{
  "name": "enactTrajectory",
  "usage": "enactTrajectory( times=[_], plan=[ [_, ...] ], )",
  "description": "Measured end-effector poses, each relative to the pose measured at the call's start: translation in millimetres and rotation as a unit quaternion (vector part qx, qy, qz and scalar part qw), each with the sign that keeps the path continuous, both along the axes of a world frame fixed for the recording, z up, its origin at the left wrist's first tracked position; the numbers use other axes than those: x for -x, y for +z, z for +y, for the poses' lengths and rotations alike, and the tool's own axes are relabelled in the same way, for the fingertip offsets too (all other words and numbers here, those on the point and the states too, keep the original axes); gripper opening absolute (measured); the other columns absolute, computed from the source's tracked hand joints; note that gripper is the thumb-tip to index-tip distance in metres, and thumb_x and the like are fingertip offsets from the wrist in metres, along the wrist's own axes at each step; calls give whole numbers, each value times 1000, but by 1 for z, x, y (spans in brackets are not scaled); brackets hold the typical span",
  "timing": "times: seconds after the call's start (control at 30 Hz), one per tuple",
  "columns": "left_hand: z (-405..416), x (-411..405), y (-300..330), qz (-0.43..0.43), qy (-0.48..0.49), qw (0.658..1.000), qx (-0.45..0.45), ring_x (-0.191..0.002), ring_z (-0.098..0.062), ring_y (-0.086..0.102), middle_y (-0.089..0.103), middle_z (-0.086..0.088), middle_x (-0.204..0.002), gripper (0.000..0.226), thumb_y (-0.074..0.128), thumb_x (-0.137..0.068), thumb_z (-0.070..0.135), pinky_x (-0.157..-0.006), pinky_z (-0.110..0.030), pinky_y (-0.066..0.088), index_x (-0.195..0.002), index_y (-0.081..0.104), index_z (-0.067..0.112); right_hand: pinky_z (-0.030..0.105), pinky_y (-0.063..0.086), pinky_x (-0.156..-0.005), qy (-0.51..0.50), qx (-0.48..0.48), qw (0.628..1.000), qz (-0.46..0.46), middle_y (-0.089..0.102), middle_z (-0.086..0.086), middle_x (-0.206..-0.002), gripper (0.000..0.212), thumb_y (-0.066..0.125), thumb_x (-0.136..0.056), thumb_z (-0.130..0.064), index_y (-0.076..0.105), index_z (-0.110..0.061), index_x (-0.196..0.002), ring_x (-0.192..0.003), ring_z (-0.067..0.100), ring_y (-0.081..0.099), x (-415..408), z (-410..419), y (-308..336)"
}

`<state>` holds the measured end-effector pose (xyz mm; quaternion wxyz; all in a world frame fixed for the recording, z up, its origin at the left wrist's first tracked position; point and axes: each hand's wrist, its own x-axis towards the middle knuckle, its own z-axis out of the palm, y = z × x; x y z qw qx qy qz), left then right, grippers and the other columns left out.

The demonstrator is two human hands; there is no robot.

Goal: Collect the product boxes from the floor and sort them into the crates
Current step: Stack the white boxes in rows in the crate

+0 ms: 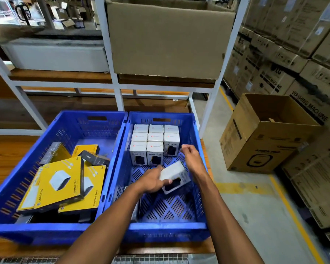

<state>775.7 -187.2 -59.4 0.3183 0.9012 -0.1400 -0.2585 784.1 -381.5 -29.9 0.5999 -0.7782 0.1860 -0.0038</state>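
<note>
Small white cardboard product box (174, 177) tilted above right blue plastic crate (198, 187) floor, pinched in left hand (153, 181), right hand (191, 156) relaxed, empty; likely light, rigid, best gripped across flat sides.

Left hand (154, 181) grips a white box (174, 177), tilted, above the floor of the right blue crate (168, 224). Right hand (191, 156) hovers just beyond it, fingers loosely curled, holding nothing. Eight white boxes (154, 142) stand in rows at that crate's far wall (yellow boxes (62, 184) fill the left crate (46, 228) beside it).
</note>
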Motion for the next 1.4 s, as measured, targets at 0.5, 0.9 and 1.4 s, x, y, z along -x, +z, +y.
enactTrajectory(
  times=[0.5, 0.9, 1.4],
  plan=[
    [3, -16, -17, -35, 139, 985, 101, -108, -30, 67, 61, -3, -119, 73, 63, -81, 83, -98, -46, 57, -145, 57, 48, 36, 54, -93, 22, -115, 992, 38, 59, 3, -130, 59, 72, -98, -24, 37, -21, -145, -115, 21, 64, 2, 0, -5],
    [-13, -15, -11, -44, 154, 977, 140, -101, -12, 71, 72, 2, -120, 42, 77, -95, 17, -85, -16, 51, -134, 61, 17, 42, 61, -91, 18, 53, 998, 24, 63, 4, -135, 53, 60, -96, -1, 48, -25, -142, -115, 20, 65, -9, 5, -19],
    [-15, -28, -19, 44, 159, 964, 209, -135, -16, 57, 60, -2, -143, 71, 65, -99, 1, -117, -36, 45, -162, 34, 12, 21, 42, -54, -29, 38, 997, 57, 64, -1, -116, 55, 59, -98, -12, 42, -37, -144, -97, 18, 62, -27, 28, -24]
  ],
)
